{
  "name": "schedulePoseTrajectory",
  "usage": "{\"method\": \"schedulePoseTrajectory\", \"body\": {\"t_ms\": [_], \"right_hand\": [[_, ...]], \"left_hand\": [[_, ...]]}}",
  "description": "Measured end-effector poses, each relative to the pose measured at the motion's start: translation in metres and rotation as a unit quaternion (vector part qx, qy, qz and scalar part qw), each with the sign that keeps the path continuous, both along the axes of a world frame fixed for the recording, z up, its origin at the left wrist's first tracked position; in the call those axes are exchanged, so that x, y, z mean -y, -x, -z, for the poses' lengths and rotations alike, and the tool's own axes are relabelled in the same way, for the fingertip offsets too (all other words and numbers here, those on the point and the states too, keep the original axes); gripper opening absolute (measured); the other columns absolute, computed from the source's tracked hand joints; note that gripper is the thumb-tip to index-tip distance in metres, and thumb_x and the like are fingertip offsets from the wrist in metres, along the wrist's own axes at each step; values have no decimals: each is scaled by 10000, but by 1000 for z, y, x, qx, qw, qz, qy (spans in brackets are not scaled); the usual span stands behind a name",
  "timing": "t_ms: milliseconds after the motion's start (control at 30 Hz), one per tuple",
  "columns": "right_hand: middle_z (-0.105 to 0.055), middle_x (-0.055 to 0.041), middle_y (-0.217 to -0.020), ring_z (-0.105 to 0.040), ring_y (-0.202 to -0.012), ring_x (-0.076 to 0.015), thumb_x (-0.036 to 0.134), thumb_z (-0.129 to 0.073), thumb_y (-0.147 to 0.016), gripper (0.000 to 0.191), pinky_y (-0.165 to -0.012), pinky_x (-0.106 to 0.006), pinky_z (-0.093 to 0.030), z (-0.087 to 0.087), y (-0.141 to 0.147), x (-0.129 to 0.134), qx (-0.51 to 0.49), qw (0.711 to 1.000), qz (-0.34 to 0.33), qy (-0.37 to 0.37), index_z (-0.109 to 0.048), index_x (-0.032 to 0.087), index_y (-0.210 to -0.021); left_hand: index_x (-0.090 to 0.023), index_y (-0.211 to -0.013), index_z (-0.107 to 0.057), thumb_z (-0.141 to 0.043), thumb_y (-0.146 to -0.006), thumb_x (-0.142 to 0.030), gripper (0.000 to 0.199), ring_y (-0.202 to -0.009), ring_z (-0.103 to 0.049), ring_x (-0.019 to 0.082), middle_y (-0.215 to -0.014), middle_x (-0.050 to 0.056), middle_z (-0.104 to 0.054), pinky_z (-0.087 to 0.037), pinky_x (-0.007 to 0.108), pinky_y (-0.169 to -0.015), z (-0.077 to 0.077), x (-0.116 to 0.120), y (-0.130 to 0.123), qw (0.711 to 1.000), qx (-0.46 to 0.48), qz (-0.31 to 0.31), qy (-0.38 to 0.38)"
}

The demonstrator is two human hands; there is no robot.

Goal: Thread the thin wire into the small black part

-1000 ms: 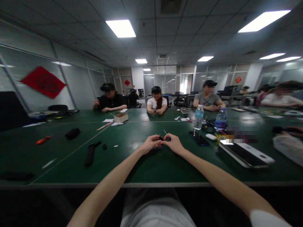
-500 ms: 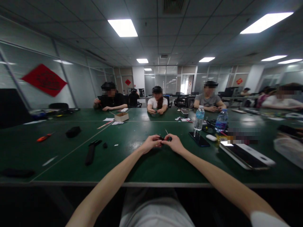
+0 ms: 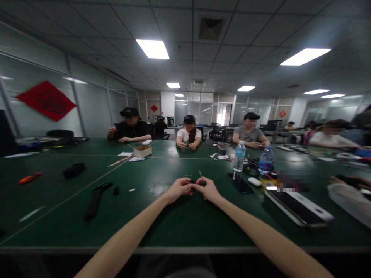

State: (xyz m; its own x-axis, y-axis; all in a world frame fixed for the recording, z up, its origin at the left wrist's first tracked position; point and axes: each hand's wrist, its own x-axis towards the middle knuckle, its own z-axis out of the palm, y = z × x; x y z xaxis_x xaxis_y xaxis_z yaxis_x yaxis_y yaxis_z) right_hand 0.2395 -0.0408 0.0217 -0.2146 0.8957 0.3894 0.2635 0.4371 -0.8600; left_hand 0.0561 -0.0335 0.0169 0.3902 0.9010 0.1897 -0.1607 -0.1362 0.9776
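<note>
Just above the green table (image 3: pixel 162 231), my left hand (image 3: pixel 177 190) pinches a small black part (image 3: pixel 192 181), mostly covered by the fingers. My right hand (image 3: pixel 209 190) is closed around a small screwdriver (image 3: pixel 201 175), its thin metal shaft pointing up and away from me. The fingertips of both hands meet at the black part. Left of them lie a small black piece (image 3: pixel 116 190), a white scrap (image 3: pixel 131 190) and a black T-shaped object (image 3: pixel 95 200).
To the right are a dark phone (image 3: pixel 239 183), two water bottles (image 3: pixel 239 156), a white mouse (image 3: pixel 254 181) and a white case (image 3: pixel 301 208). An orange-handled screwdriver (image 3: pixel 30 177), a black block (image 3: pixel 74 170) and a cardboard box (image 3: pixel 142 151) lie left. Several people sit beyond.
The camera view has tilted up and turned slightly right, so the table things appear lower and farther left. My hands stay together with the same grip.
</note>
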Motion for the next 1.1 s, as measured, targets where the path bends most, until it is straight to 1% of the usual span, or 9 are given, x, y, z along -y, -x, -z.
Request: {"method": "schedulePoseTrajectory", "body": {"t_ms": [167,267,333,433,500,567,733,900,1100], "right_hand": [[-551,33,-629,-401,-328,-52,472,-632,-703,381,-264,-166,-300,2,-1,-3,-24,998,-24,53,-558,176,-929],[-538,35,-603,-393,-325,-55,440,-623,-718,365,-275,-176,-307,2,-2,-7,-22,997,-16,71,-555,166,-950],[-558,23,-635,-408,-344,-61,415,-603,-738,326,-314,-193,-341,-1,-3,-6,-4,999,7,38,-563,166,-946],[-608,-13,-776,-541,-544,-109,313,-610,-737,205,-524,-247,-458,-10,-6,2,58,993,17,-102,-601,180,-893],[-614,-27,-848,-577,-748,-154,231,-613,-723,150,-708,-289,-464,-17,-6,9,106,976,-4,-192,-623,191,-867],[-607,-37,-884,-563,-855,-173,179,-594,-729,153,-795,-307,-437,-21,-5,16,137,962,-24,-235,-632,198,-876],[-581,-43,-944,-554,-844,-163,157,-575,-755,188,-771,-278,-434,-21,0,22,192,945,-44,-263,-625,216,-927],[-569,-41,-969,-550,-854,-163,205,-574,-796,184,-768,-275,-431,-19,-1,22,215,935,-48,-277,-611,227,-975],[-576,-45,-932,-548,-841,-167,272,-621,-784,160,-766,-285,-426,-15,0,20,194,944,-22,-267,-615,205,-929]], "left_hand": [[-115,-1010,-563,-678,-704,-367,412,-652,-605,124,-811,67,-618,-498,298,-666,-1,-2,1,1000,-5,13,8],[-117,-986,-570,-628,-737,-420,396,-619,-596,117,-708,29,-583,-490,281,-637,1,-5,1,1000,-13,7,21],[-112,-954,-579,-584,-758,-460,399,-567,-576,108,-611,-8,-526,-474,255,-591,2,-8,0,999,-14,1,31],[-116,-942,-584,-560,-770,-471,396,-487,-525,90,-545,-39,-461,-427,217,-500,4,-11,1,999,-13,-7,40],[-133,-967,-579,-571,-766,-448,374,-449,-491,80,-550,-41,-464,-389,201,-451,4,-11,1,999,-15,-14,41],[-145,-970,-574,-577,-765,-421,343,-434,-471,72,-576,-31,-487,-358,189,-424,3,-10,1,999,-13,-14,36],[-130,-867,-582,-564,-769,-377,267,-415,-433,57,-595,-15,-493,-302,178,-390,2,-8,2,999,-18,33,23],[-130,-865,-575,-558,-765,-350,243,-392,-395,52,-550,-33,-451,-263,178,-379,4,-8,2,998,-36,40,27],[-127,-847,-565,-515,-780,-495,377,-400,-370,50,-561,-29,-437,-228,180,-382,1,-7,2,996,-35,48,63]]}}
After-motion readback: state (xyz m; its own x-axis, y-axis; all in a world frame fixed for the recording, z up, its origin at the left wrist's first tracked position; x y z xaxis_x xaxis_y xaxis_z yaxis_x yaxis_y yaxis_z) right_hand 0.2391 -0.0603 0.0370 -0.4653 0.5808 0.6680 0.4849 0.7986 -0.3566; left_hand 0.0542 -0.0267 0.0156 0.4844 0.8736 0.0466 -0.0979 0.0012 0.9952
